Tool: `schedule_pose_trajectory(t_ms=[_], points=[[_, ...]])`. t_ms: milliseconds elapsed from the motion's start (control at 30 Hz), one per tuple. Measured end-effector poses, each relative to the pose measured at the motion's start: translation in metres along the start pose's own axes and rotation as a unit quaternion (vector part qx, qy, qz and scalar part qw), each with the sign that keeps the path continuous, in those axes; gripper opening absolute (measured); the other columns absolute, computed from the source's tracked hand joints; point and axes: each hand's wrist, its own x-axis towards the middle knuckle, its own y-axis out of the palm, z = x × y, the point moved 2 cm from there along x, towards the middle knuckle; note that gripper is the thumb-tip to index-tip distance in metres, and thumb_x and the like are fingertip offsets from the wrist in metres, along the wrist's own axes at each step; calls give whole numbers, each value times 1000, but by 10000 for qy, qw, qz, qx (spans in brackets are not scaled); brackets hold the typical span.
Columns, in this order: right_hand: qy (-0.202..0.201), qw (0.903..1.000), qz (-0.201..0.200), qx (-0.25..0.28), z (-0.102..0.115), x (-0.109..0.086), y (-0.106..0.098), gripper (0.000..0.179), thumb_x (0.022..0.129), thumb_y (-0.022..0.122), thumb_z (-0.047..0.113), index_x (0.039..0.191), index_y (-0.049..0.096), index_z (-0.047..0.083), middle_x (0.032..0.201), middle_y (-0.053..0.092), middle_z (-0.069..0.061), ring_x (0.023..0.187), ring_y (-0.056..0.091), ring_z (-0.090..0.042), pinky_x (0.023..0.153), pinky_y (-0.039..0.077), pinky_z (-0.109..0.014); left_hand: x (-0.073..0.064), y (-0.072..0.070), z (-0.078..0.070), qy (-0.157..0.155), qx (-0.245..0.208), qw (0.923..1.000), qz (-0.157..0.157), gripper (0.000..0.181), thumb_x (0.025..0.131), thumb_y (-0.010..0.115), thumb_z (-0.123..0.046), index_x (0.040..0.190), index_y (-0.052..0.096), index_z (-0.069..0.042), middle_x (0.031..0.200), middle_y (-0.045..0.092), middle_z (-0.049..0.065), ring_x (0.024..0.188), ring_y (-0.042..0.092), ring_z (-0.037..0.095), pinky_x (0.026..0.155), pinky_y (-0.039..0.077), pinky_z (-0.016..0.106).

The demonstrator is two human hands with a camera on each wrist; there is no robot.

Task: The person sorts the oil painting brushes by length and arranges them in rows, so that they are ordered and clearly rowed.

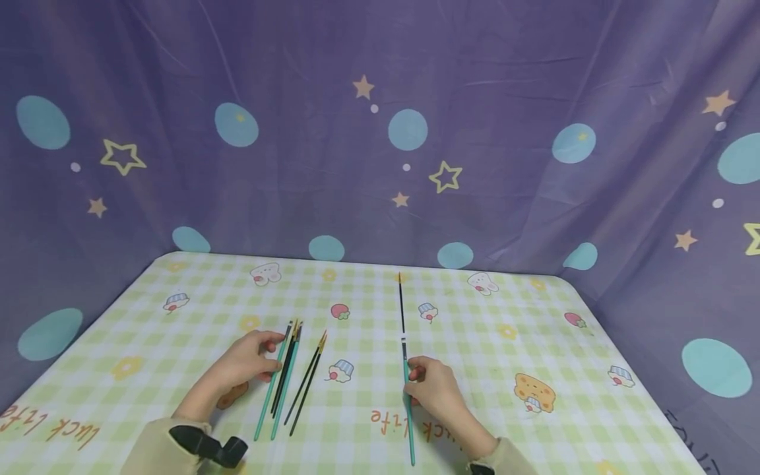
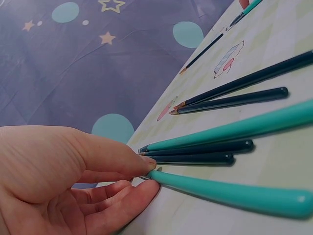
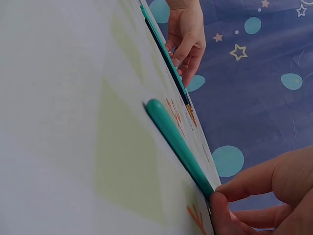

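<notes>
My left hand [image 1: 248, 358] pinches the leftmost teal paintbrush [image 1: 264, 412] between thumb and fingers; in the left wrist view they meet near the front of its handle [image 2: 234, 195]. Close beside it lie black paintbrushes [image 1: 279, 389] and a second teal paintbrush [image 1: 285, 389]. Slightly to their right, two black paintbrushes [image 1: 307, 384] meet at their orange tips. On the right, my right hand [image 1: 435, 389] grips another teal paintbrush [image 1: 410, 429] by the middle, its flat pale tip pointing away. Straight beyond that tip lies a thin black paintbrush [image 1: 402, 303] with an orange tip.
A green-and-white checked cloth [image 1: 214, 297] with printed cakes, fruit and lettering covers the table. Behind and at both sides hangs a purple curtain [image 1: 499, 79] with stars and teal spots. Black straps [image 1: 208, 445] sit on the sleeves.
</notes>
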Motion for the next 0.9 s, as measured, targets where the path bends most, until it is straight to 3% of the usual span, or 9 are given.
schedule_pose_trajectory(t_ms=[267,467,633,900], points=[[26,10000,-39,46,1,0,-3,44,72,62,-2,115,56,-7,77,56,-3,58,56,-11,48,51,-20,0,2,2,15,43,10000,-44,56,74,68,-3,127,48,2,98,45,13,56,57,16,53,52,27],[-242,9996,-102,-74,7,3,-1,43,75,63,2,117,56,-5,80,57,-3,57,56,-10,46,49,-20,0,2,2,20,21,10000,-40,57,74,68,-2,127,48,2,97,44,13,56,56,16,53,52,27],[-497,9988,27,-17,19,6,8,42,76,63,3,117,57,-5,78,57,-2,50,57,-12,44,46,-21,-1,1,1,36,3,10000,-30,57,75,67,-2,127,48,3,97,44,13,56,56,16,53,52,27],[-583,9971,291,393,35,14,28,37,77,66,7,112,59,-2,78,56,-2,54,59,-13,47,49,-24,-1,1,0,41,10,10000,-55,56,74,67,-1,127,48,3,98,44,13,56,56,16,52,52,27]])
